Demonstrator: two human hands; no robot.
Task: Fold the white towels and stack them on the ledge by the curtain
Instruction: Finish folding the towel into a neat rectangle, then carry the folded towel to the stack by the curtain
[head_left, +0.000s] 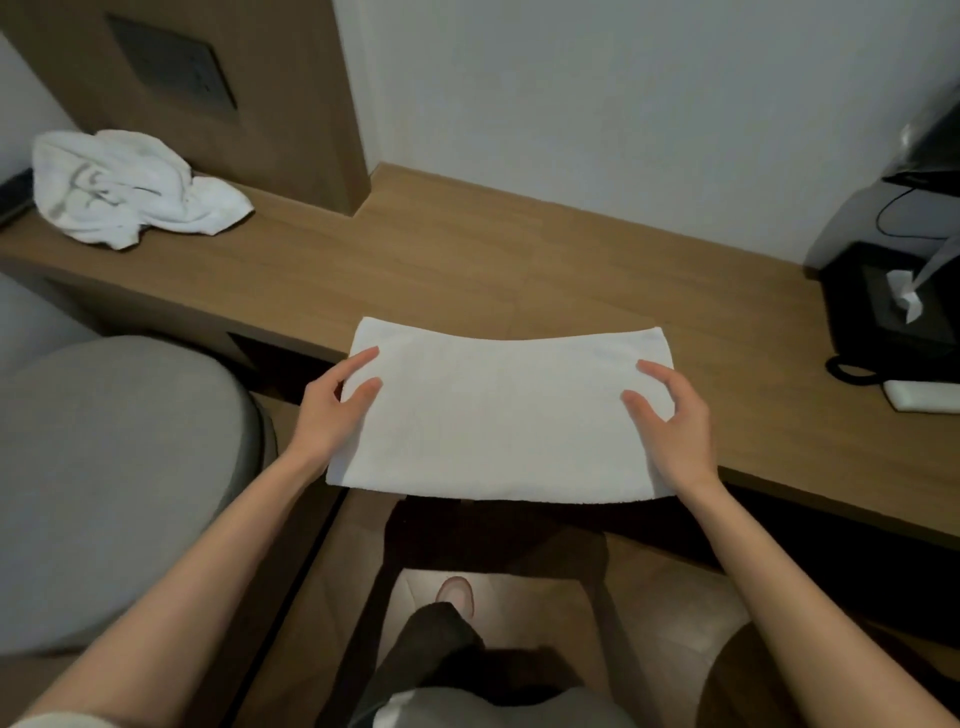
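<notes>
Tabletop (467, 260) of pale wood is seen running along a white wall (623, 104), with its front edge crossing the view from the left down to the right. A grey upholstered seat (114, 467) is placed at the left, below the tabletop's edge. A wooden panel (291, 104) is set upright at the back left, and a dark plate (171, 67) is mounted on it.

A folded towel (498, 415), white and flat, is laid at the front edge of the tabletop in the middle of the view; its near left corner is carried out past that edge. A crumpled towel (135, 187), also white, is heaped on the tabletop at the far left, well apart from the folded one.

A black tissue box (883, 306) is stood at the right end of the tabletop, with a white tissue pulled up out of it.

The folded towel is held at both short ends. The left hand (332, 415) is closed on the left end, thumb and forefinger laid on top; the right hand (670, 421) is closed on the right end in the same way. The remaining fingers of both hands are hidden by the cloth.

A flat white device (922, 397) is laid near the tissue box. A light shoe (457, 597) is seen on the floor below.
</notes>
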